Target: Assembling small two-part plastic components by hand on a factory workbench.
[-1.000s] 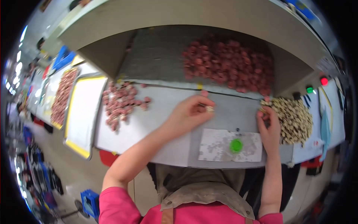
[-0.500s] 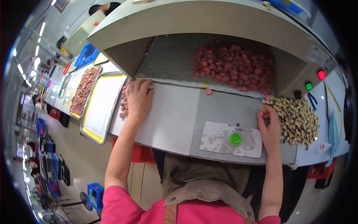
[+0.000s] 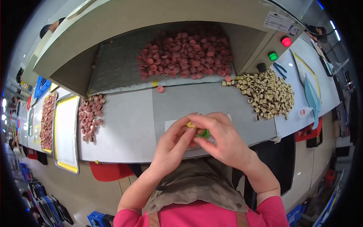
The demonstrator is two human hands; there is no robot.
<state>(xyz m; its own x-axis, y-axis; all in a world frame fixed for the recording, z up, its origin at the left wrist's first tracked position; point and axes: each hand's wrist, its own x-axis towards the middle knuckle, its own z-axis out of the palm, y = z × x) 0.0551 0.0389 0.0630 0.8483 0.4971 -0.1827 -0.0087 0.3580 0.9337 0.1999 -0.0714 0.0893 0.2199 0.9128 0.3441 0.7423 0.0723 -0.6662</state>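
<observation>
My left hand [image 3: 170, 146] and my right hand [image 3: 223, 140] meet in front of my body, above the near edge of the bench. Their fingertips close round a small pale-yellow piece [image 3: 190, 124]; the left thumb and fingers pinch it. The right fingers curl in beside it, and whatever else lies in them is hidden. Just under the right fingers shows a bright green round cap [image 3: 203, 132], on a white sheet [image 3: 172, 124] mostly covered by my hands.
A heap of pink round cup-shaped pieces [image 3: 189, 55] fills the bench hood [image 3: 151, 15]. Pale-yellow and dark small pieces [image 3: 268, 92] are piled right, near blue pliers [image 3: 280, 70]. More pink pieces [image 3: 90, 117] lie left, beside a yellow-edged tray [image 3: 66, 130].
Both hands have come together at the front middle, the left from the pink pieces, the right from the pale-yellow pile. The view has turned to the right.
</observation>
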